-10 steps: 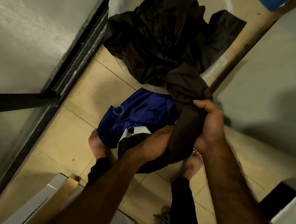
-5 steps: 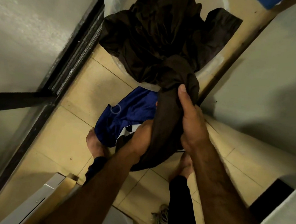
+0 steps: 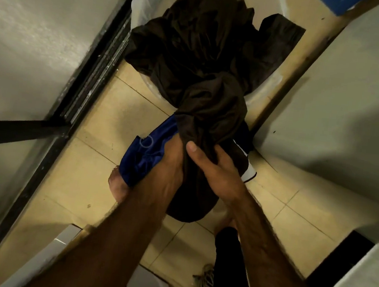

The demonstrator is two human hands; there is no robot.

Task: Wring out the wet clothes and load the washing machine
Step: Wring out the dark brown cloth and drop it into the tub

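While the left hand [image 3: 170, 164] clutches the dark garment [image 3: 204, 63], the right hand [image 3: 218, 172] curls its grip round it

The brown garment [image 3: 204, 63] is dark and plain. The blue garment [image 3: 149, 160] is royal blue with a white panel edged in black. Beige floor tiles [image 3: 82, 174], off-white walls [image 3: 352, 102], black door frame [image 3: 94, 63].

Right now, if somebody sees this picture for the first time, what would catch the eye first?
The big dark brown cloth in the middle comes first: the left hand and the right hand grip its twisted lower part, while the rest lies heaped over the pale plastic tub at the top. Just under the hands, a bright blue garment stands out against the beige floor tiles.
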